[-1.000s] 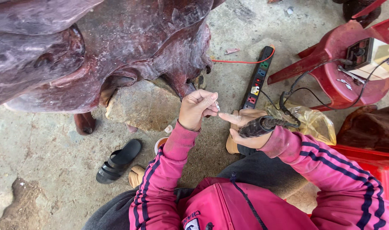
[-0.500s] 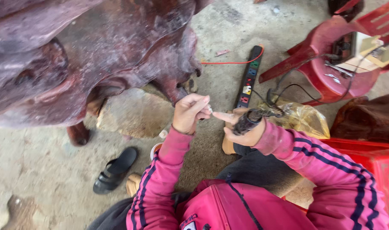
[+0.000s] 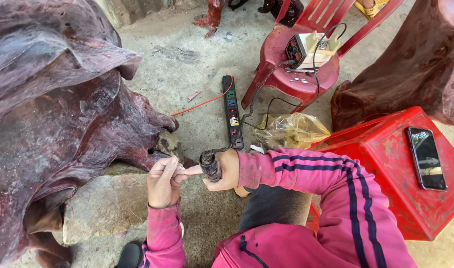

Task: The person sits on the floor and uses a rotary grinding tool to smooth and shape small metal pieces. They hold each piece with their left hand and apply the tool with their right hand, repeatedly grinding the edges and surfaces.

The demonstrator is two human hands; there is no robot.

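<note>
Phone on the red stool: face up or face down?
Face up: the phone lies flat on the red stool, its glossy screen reflecting light.

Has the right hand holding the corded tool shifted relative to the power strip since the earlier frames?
Cannot tell. The camera itself moved. The right hand holds the corded tool just below the power strip, much as before.

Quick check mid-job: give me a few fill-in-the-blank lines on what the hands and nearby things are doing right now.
1. The right hand grips a corded rotary tool whose cable runs to the ____ on the floor.
2. The left hand pinches something small at the tool's ____.
3. A phone lies on the red ____.
4. A small power unit sits on the red plastic ____.

Missing: power strip; tip; stool; chair
</note>
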